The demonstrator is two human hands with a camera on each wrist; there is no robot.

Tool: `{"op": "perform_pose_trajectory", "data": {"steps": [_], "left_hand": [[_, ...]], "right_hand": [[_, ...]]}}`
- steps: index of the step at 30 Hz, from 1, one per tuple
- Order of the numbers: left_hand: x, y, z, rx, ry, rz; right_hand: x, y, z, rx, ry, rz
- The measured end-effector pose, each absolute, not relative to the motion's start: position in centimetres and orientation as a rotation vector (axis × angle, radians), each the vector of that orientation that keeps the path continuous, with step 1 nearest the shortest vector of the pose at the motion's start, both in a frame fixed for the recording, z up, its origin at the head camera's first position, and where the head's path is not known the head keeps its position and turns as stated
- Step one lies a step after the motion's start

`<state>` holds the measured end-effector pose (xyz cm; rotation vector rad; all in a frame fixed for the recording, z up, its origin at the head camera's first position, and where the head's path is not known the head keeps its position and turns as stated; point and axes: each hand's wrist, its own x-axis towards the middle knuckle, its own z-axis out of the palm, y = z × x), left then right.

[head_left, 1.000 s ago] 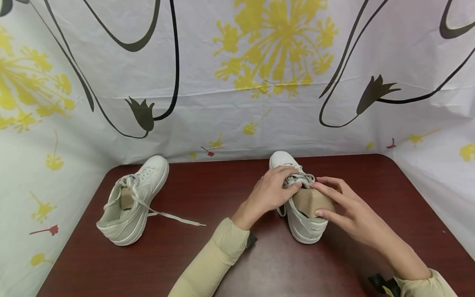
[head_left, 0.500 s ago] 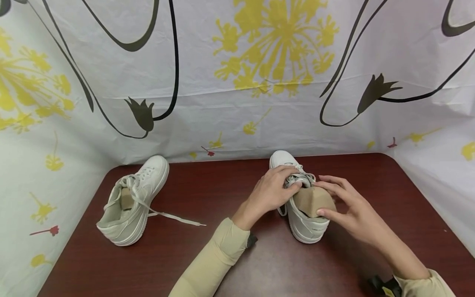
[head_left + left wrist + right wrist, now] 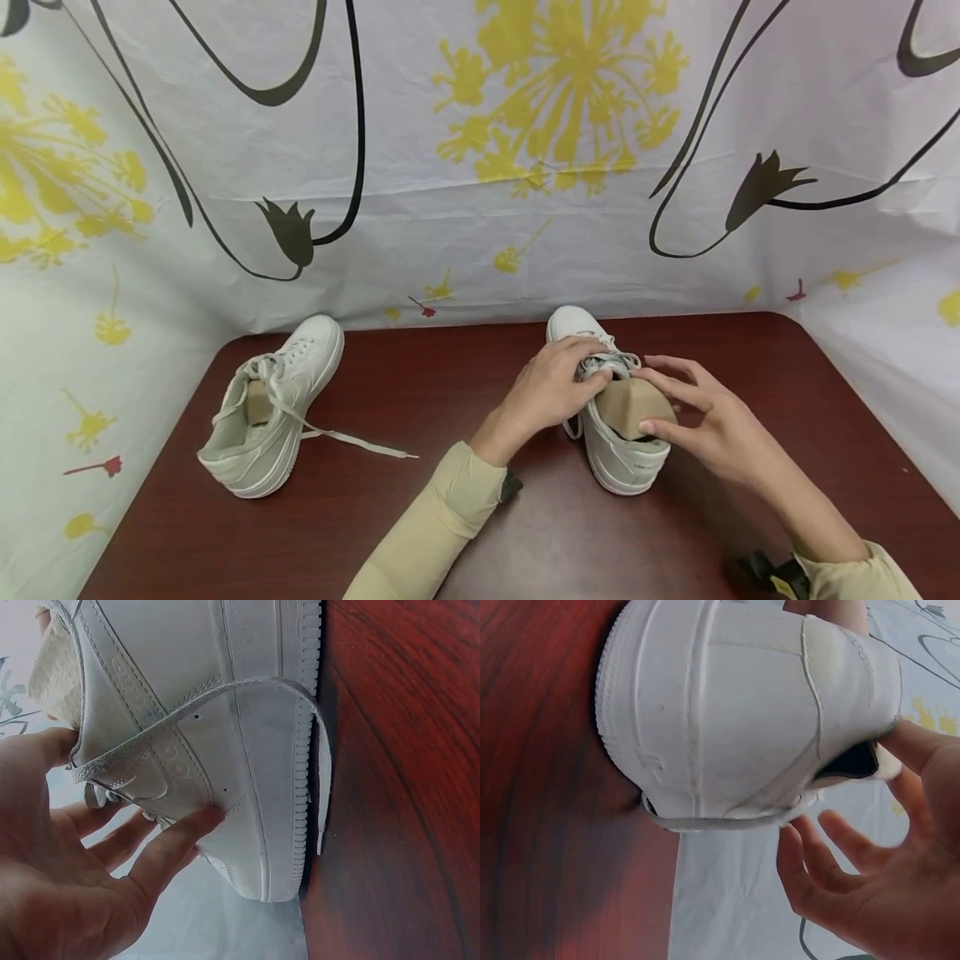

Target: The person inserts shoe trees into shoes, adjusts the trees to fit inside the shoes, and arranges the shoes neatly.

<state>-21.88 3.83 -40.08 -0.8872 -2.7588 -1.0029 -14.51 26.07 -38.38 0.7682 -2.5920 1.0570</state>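
Observation:
A white sneaker [image 3: 626, 467] stands on the table, heel toward me, with tan paper-like stuffing [image 3: 633, 407] bulging from its opening. My left hand [image 3: 551, 383] grips the shoe from the left, thumb by the tongue and fingers over the laces [image 3: 611, 360]. In the left wrist view, its fingertips press the side of the sneaker [image 3: 187, 742], where a loose lace hangs down. My right hand [image 3: 716, 425] holds the stuffing near the heel, thumb on its rear edge and fingers along its right side. The right wrist view shows the sneaker heel [image 3: 757, 712] and my right fingers at the collar.
Another white sneaker [image 3: 288, 408] sits on the left of the dark red table [image 3: 450, 383], similar stuffing [image 3: 258, 403] deep inside and a lace [image 3: 360, 443] trailing right. A patterned white cloth [image 3: 420, 167] hangs behind and along both sides.
The right sneaker's heel and the stuffing have shifted slightly to the right. My right fingers have moved a little with them; my left hand stays in place.

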Motion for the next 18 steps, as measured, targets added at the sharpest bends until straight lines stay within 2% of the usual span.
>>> {"op": "perform_pose_trajectory", "data": {"steps": [7, 18], "left_hand": [[-21.91, 3.77, -40.13, -0.895, -2.760, -1.018], [-22.18, 3.47, -40.26, -0.913, -2.706, -1.113]], "right_hand": [[-14.69, 26.57, -38.29, 0.860, -2.600, 1.098], [-14.96, 26.41, -38.58, 0.788, -2.591, 1.179]]}}
